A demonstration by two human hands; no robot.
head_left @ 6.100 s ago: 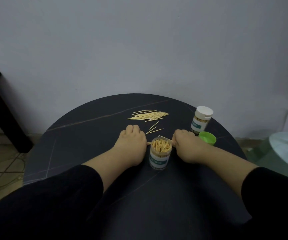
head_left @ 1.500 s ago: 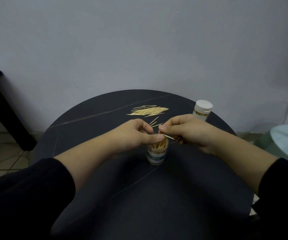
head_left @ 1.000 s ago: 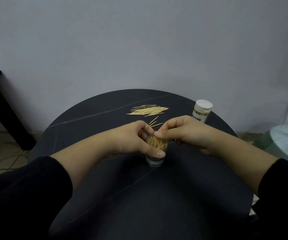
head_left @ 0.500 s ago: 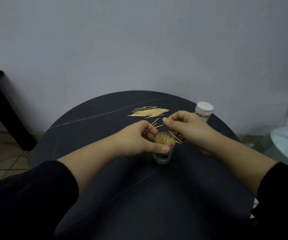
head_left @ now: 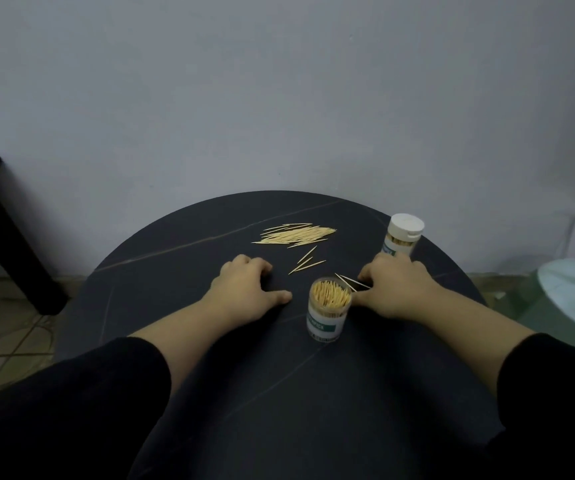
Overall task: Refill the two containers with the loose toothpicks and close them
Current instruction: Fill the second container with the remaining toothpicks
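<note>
Two hands rest on the dark surface (head_left: 210,393): my left hand (head_left: 244,292) lies loosely curled and empty, my right hand (head_left: 395,289) curls over a few stray toothpicks (head_left: 350,282), though I cannot tell if it grips them. Between them stands the open toothpick jar (head_left: 327,313), nearly full, uncapped. Beyond my right hand the white-lidded jar (head_left: 402,237) is closed; ahead of my left, a toothpick pile (head_left: 296,234) remains.

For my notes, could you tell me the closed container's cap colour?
White, seen in the head view on the closed container.
</note>
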